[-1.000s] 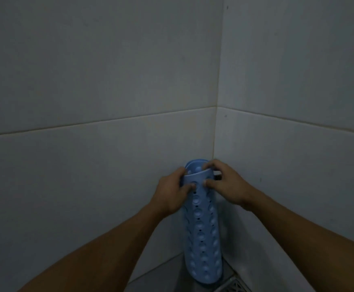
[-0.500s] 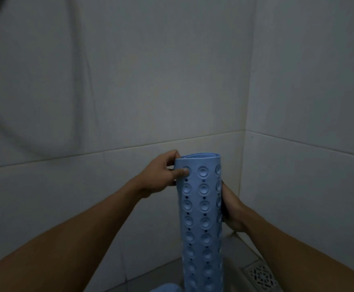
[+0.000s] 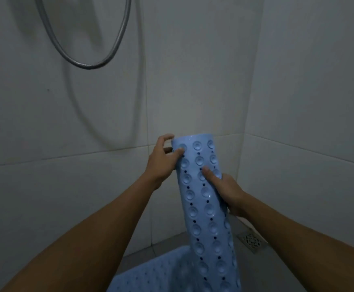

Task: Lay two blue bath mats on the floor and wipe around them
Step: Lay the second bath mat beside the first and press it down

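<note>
Item 1: rolled blue bath mat [image 3: 205,199], suction-cup side outward, held nearly upright and leaning slightly, in front of the tiled corner of a shower stall. Rows of round suction cups alternate with lines of small dark holes. Top end sits level with the horizontal grout line; bottom end is cut off by the lower frame edge, so its full length cannot be told. Inside of the roll is not visible.

Item 2: left hand [image 3: 161,163], gripping the roll's upper left edge. Thumb lies across the front on a suction cup, fingers curl round behind the rim; fingertips past the edge are mostly hidden.

Item 3: right hand [image 3: 226,190], clasping the roll lower down on its right side. Thumb presses on the front face; the remaining fingers wrap behind the mat and are hidden.

Item 4: second blue bath mat [image 3: 161,272], lying flat on the floor at bottom centre, just beside the roll's lower part. Blurred and dim; its near portion is cut off by the frame and its right side is hidden behind the roll.

Item 5: floor drain [image 3: 251,241], square metal grate, right of the roll, partly covered by the right forearm.

Item 6: shower hose [image 3: 87,64], metal, hanging in a loop on the left wall; both ends run out of frame at the top.
</note>
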